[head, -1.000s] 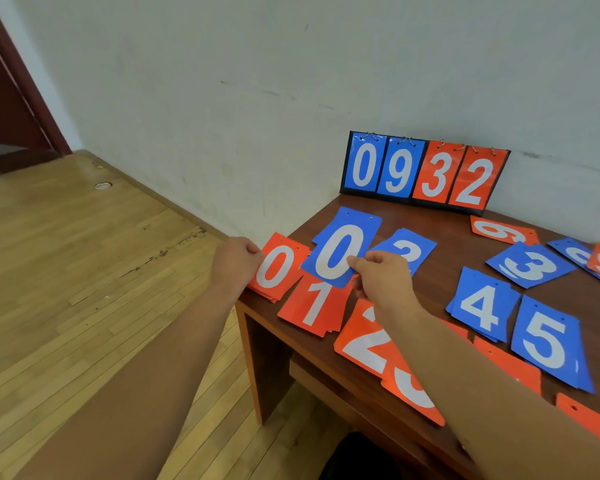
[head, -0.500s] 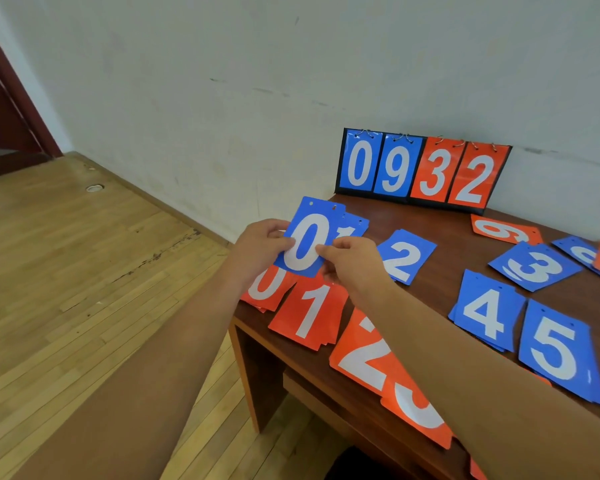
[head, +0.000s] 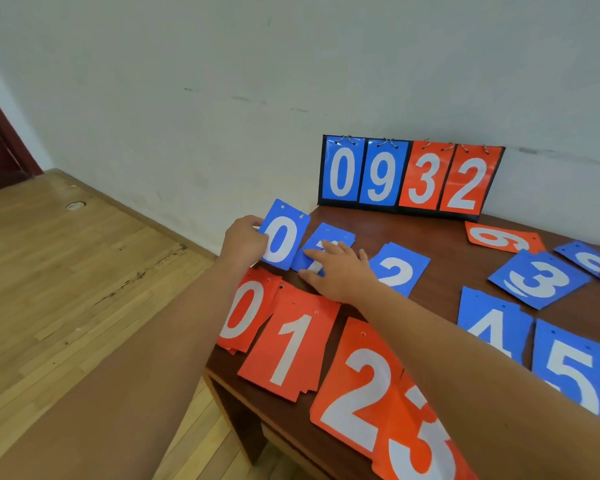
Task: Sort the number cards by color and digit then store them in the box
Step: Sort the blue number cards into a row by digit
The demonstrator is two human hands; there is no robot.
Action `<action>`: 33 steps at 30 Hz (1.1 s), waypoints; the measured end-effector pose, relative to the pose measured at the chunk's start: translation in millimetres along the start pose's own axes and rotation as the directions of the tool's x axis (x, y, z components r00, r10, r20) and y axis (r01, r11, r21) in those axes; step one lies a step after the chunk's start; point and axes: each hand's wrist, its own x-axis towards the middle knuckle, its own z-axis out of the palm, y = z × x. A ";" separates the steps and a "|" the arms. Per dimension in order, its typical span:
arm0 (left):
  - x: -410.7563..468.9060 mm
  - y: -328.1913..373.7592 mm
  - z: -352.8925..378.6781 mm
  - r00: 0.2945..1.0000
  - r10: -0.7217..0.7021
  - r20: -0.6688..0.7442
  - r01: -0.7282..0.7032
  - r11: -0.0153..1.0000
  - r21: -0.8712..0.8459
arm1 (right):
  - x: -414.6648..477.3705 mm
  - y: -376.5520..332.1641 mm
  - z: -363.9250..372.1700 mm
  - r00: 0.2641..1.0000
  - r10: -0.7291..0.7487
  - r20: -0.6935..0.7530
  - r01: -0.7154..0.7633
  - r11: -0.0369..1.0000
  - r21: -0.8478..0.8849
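Observation:
My left hand (head: 245, 242) grips the left edge of a blue 0 card (head: 284, 233), held tilted above the table's far left corner. Beside it, my right hand (head: 340, 271) lies flat with straight fingers on a blue 1 card pile (head: 329, 237) on the table. A blue 2 card (head: 400, 268) lies just right of that hand. In front lie red piles: 0 (head: 246, 313), 1 (head: 293, 344), 2 (head: 357, 386) and 3 (head: 420, 445). Blue 3 (head: 537, 278), 4 (head: 492, 323) and 5 (head: 575, 372) lie to the right.
A flip scoreboard (head: 409, 176) reading 0932 leans on the wall at the back of the brown table (head: 440, 233). A red 9 card (head: 499, 237) and more cards (head: 593, 261) lie at the far right. Wooden floor (head: 84, 289) drops away left of the table edge.
The blue 0 card passed from both hands to my left hand alone. My right hand let go and came down flat on the blue 1 pile.

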 end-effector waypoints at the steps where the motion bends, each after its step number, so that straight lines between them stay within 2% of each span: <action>1: 3.7 0.0 3.4 1.000 0.004 0.002 -0.005 1.000 0.027 | -1.5 3.6 -0.2 1.000 -0.014 -0.009 0.014 1.000 0.008; 9: 19.4 6.7 24.1 0.998 0.049 0.041 -0.056 0.978 0.200 | -26.5 40.7 -3.4 0.998 -0.061 -0.028 0.062 0.997 0.042; 17: 10.9 8.0 41.7 0.989 0.124 0.077 -0.144 0.924 0.355 | -39.3 47.1 -2.9 0.991 -0.050 -0.127 0.058 0.997 0.060; 21: 4.0 9.3 41.0 0.987 0.140 0.082 -0.160 0.925 0.344 | -41.6 41.9 -6.1 0.992 -0.010 -0.124 0.020 0.997 0.080; 24: -5.9 17.9 41.1 0.985 0.163 0.048 -0.170 0.934 0.315 | -48.4 44.3 -17.4 0.987 0.049 -0.155 -0.023 0.986 0.164; 28: -34.1 50.0 52.6 0.960 0.274 0.053 -0.279 0.938 0.205 | -68.6 67.6 -43.7 0.967 0.129 -0.218 -0.076 0.969 0.235; 33: -75.6 111.8 97.8 0.891 0.411 0.192 -0.433 0.897 0.086 | -115.7 126.0 -75.1 0.930 0.247 -0.274 -0.196 0.960 0.201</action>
